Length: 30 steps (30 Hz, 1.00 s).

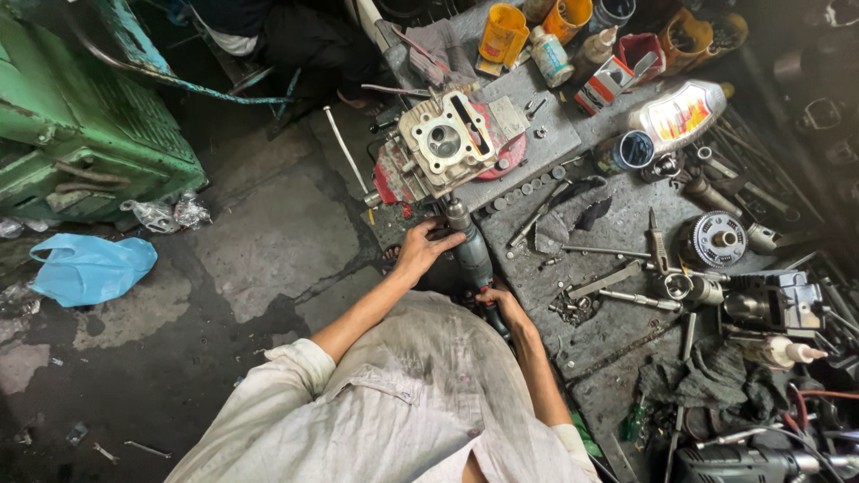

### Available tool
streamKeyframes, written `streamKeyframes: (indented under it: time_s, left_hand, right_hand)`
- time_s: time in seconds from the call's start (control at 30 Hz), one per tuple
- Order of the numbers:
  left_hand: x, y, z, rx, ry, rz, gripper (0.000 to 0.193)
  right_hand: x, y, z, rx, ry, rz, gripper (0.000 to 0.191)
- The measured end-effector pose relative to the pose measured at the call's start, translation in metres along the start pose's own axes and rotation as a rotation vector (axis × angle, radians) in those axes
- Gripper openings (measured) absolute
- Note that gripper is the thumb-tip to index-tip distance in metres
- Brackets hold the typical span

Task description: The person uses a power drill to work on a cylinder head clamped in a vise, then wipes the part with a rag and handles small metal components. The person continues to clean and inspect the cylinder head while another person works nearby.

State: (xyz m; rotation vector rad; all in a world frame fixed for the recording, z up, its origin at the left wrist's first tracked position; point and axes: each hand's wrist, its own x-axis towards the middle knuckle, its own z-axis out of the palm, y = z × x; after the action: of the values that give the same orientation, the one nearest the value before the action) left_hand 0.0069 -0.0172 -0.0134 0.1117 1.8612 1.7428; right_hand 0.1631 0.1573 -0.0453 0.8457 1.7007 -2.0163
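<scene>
Grey metal, the cylinder head (445, 141) sits at the near-left edge of the cluttered counter (617, 313), resting on a red disc (501, 154). Both hands are clamped on a teal power tool (472, 250) pointing up at the head: the left hand (420, 246) grips its front, the right hand (504, 307) wraps its rear handle. Farther right lie a white bottle with a red and yellow label (682, 112), a red and white carton (607, 82), orange cups (503, 33) and a toothed gear (715, 239). A blue plastic bag (89, 266) lies on the floor at left.
</scene>
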Motion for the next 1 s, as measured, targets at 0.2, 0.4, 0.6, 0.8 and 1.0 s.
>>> streamKeyframes:
  time_s: [0.2, 0.4, 0.6, 0.8, 1.0]
  left_hand:
    - [0.0005, -0.0022, 0.0009, -0.001, -0.012, 0.048, 0.056]
    - [0.0004, -0.0059, 0.0025, -0.068, -0.011, 0.034, 0.058]
    - [0.0003, -0.0039, 0.0007, -0.027, -0.013, -0.010, 0.060]
    - [0.0001, -0.0035, 0.0012, -0.013, -0.008, 0.017, 0.059]
    - [-0.0021, 0.0011, -0.0004, 0.042, 0.002, 0.068, 0.059]
  right_hand:
    - [-0.0036, 0.0013, -0.0006, 0.166, 0.008, 0.196, 0.023]
    - [-0.0031, 0.0001, 0.0002, 0.176, -0.027, 0.198, 0.024]
    - [-0.0011, -0.0001, -0.0008, 0.134, -0.006, 0.145, 0.030]
    - [-0.0053, -0.0026, 0.0014, 0.120, -0.027, 0.010, 0.055]
    - [-0.0011, 0.0010, 0.0012, 0.091, -0.057, -0.009, 0.059]
